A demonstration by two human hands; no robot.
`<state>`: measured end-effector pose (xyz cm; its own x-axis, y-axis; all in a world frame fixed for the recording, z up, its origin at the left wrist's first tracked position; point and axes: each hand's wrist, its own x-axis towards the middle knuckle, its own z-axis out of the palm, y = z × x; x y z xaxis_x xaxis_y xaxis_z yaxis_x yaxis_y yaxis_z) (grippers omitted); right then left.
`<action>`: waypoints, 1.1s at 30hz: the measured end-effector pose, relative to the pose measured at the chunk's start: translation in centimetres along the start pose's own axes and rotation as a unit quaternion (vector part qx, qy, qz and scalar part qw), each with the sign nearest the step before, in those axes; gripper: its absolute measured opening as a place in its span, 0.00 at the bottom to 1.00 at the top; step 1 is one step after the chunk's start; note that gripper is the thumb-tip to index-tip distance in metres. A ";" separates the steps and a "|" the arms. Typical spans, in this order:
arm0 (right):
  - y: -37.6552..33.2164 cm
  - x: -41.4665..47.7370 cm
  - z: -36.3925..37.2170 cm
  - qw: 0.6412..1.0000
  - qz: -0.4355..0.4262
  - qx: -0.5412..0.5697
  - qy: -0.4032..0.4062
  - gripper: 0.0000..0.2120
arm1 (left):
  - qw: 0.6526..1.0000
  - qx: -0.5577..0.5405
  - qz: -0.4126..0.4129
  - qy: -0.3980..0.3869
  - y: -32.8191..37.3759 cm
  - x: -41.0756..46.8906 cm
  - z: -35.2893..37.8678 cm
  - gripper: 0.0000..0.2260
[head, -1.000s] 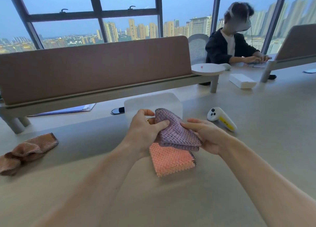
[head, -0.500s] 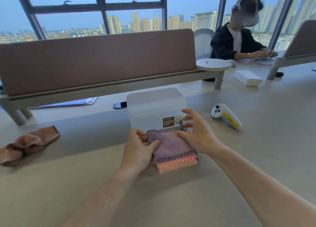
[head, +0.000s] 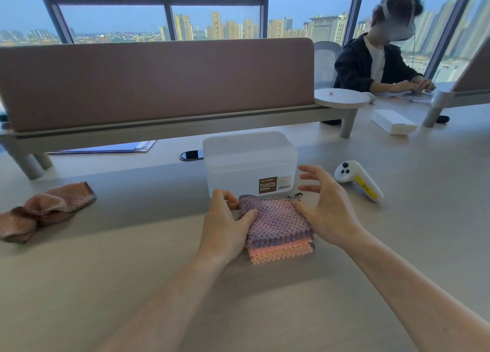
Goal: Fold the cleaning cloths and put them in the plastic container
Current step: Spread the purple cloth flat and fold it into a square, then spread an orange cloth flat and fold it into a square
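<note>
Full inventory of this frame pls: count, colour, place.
purple cloth: 1, purple, folded, atop the pink cloth
pink cloth: 1, pink, folded, bottom of stack
brown cloth: 1, brown-orange, crumpled, far left
plastic container: 1, translucent white, behind the stack
controller: 1, white-yellow, right of container
box: 1, white, back right
dark device: 1, black, behind container's left corner
partition: 1, brown, across the back
papers: thin pile, blue, under partition
round tray: 1, white, partition's right end
other person: 1, dark jacket, seated back right
desk: 1, beige
left hand: 1, grips purple cloth's left edge
right hand: 1, fingers spread, thumb touching purple cloth
</note>
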<state>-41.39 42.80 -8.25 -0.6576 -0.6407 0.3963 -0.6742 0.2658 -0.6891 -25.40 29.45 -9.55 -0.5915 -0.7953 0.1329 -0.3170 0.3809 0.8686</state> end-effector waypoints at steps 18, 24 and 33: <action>-0.1 -2.7 2.9 0.908 -0.045 -0.322 -0.265 0.46 | 0.904 0.342 0.165 -0.194 -3.4 -0.8 -0.9 0.28; -0.4 -2.7 2.1 0.927 -0.035 -0.302 -0.220 0.49 | 0.956 0.271 0.114 -0.027 -9.7 1.8 -14.7 0.22; -8.2 -3.1 6.1 0.951 -0.252 -0.174 -0.047 0.32 | 0.915 0.366 -0.077 0.152 -17.8 4.8 -29.2 0.13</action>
<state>-31.80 38.21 -7.50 -0.2007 -0.8066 0.5560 -0.9766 0.1201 -0.1784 -0.96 5.06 -10.41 -0.3007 -0.9179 0.2588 -0.8564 0.3793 0.3504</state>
